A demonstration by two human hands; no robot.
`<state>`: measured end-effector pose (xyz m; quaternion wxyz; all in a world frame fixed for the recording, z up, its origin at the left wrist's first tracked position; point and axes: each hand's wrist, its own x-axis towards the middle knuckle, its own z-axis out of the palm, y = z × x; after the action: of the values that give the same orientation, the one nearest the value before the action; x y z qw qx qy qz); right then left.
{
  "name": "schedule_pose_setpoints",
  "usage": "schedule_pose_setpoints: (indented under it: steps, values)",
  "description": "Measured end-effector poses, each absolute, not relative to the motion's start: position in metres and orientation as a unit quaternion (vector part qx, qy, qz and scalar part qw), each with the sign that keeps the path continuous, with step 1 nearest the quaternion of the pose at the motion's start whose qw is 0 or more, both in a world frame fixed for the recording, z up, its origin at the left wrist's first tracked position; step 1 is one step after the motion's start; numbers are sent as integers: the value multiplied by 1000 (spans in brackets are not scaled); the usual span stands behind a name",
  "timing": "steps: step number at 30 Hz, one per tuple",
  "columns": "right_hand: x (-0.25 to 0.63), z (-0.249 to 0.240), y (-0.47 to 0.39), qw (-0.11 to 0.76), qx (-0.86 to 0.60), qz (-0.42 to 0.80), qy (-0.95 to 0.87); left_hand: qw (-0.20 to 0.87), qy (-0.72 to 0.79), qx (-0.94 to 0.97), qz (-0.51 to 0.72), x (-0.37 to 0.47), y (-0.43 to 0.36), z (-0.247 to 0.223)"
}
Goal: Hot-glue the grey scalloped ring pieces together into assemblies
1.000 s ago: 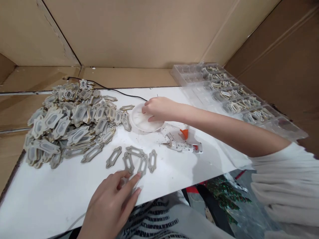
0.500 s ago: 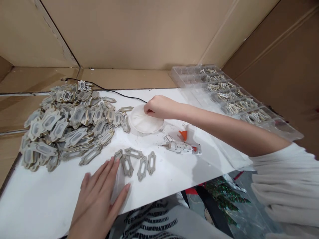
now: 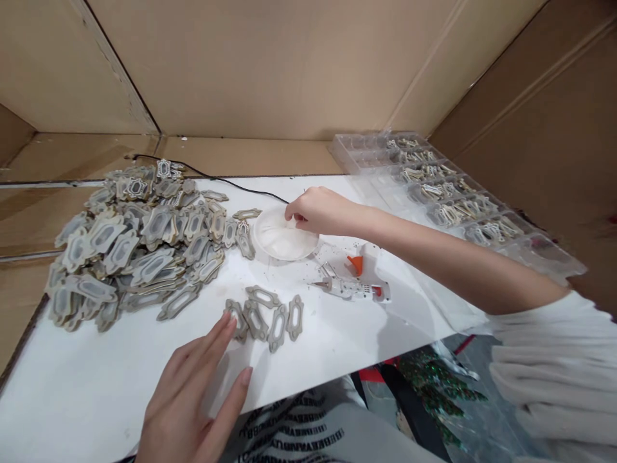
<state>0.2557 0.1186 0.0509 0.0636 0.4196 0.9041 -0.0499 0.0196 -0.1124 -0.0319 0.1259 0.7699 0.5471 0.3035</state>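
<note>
My right hand (image 3: 321, 211) is over the back right of a round white bowl (image 3: 284, 247), its fingers pinched together; whatever is between them is too small to make out. Palm down near the front edge, my left hand (image 3: 197, 386) has its fingers apart. Its fingertips touch the leftmost of several grey oblong frames (image 3: 277, 328) laid out loosely on the white board. A large heap of similar frames (image 3: 154, 222) covers the board's left side. Right of the loose frames lies a white pen-like tool (image 3: 344, 287) with a pointed metal tip.
An orange funnel-like piece (image 3: 355, 264) lies behind the tool. At the back right stands a clear compartment box (image 3: 357, 154) with small pieces inside. A black cable (image 3: 231, 184) runs behind the bowl. Cardboard walls (image 3: 270, 71) surround the white board (image 3: 120, 360).
The leftmost loose frame has shifted clear of my left fingers, which are now lifted a little more. My right hand stays at the bowl. The whole view has shifted slightly.
</note>
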Motion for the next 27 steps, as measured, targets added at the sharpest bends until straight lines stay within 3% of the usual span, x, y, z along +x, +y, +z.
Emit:
schedule_pose_setpoints:
  steps: [10,18,27]
  values:
    - [262,60,127,-123,471,-244,839,411,614,496,456,47,-76,-5]
    - [258,59,120,-309,469,-536,630,476,537,447,534,98,20,26]
    - [256,56,110,-349,458,-557,599,475,510,448,560,104,67,26]
